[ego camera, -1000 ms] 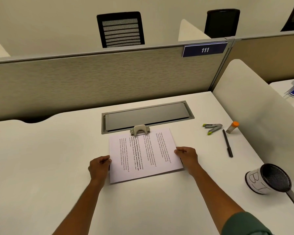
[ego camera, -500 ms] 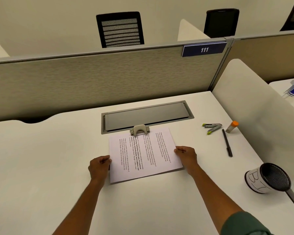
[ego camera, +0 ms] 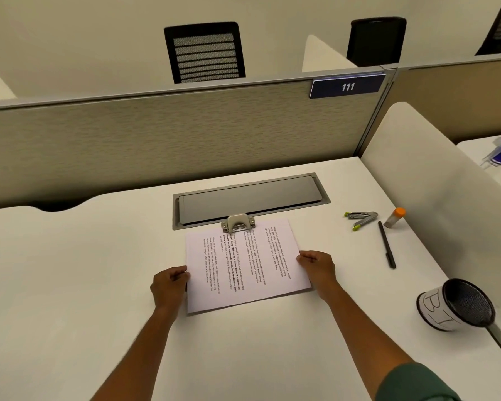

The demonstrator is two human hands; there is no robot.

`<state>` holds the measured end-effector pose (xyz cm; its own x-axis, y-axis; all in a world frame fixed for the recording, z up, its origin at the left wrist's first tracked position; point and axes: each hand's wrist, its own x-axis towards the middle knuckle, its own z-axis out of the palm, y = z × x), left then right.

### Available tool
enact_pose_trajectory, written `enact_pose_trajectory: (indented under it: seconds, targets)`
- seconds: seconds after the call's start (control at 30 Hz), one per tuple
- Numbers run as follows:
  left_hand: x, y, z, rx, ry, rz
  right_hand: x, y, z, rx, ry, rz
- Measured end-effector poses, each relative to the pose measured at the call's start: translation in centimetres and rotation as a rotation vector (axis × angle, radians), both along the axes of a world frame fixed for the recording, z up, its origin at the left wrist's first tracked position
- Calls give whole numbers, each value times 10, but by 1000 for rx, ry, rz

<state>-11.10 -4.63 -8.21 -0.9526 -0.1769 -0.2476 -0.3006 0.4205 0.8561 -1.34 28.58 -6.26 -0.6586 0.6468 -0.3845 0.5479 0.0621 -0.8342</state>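
both hands on the printed sheet [ego camera: 243, 264], which lies flat on the white desk [ego camera: 70, 285] in the middle, just in front of the person, text running sideways to the viewer. left hand [ego camera: 169, 285] is at the sheet's left edge, fingers curled, thumb on top of the paper, pinching that edge. right hand [ego camera: 317, 267] is at the right edge, fingers curled down over it, gripping the same way; can't tell whether the fingertips go under the paper. the sheet's far edge sits under a metal clip [ego camera: 238, 224], and a thin grey board edge shows along the sheet's near side, so it looks like a clipboard, mostly hidden. the clip touches the front rim of a grey cable hatch [ego camera: 249, 199] set into the desk. to the right, well apart from the sheet: a small stapler with green tips [ego camera: 360, 218], a glue stick with orange cap [ego camera: 394, 217] just beside it, and a black pen [ego camera: 387, 248] lying near both, pointing toward the person. nearer on the right, a black mesh cup [ego camera: 451, 305] with a white label marked "bt" looks tipped on its side, mouth facing right. a white side divider [ego camera: 434, 175] closes the desk on the right, a beige partition [ego camera: 156, 134] at the back carries a blue plate reading 111 [ego camera: 347, 86]. two black chairs [ego camera: 204, 52] behind the partition. green sleeve [ego camera: 411, 383] on the right arm, the left forearm is bare.
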Motion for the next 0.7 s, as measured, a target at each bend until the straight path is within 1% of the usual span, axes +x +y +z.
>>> enact_pose_trajectory:
  seconds: [0.47, 0.6, 0.7]
  targets:
    - [1, 1, 2, 14, -1, -12, 1, -1, 3, -1, 6, -9]
    - [1, 1, 2, -6, -3, -15, 1, -2, 3, 32, 3, 14]
    - [0, 0, 1, -31, -1, -16, 0, -5, 5, 96, -6, 25]
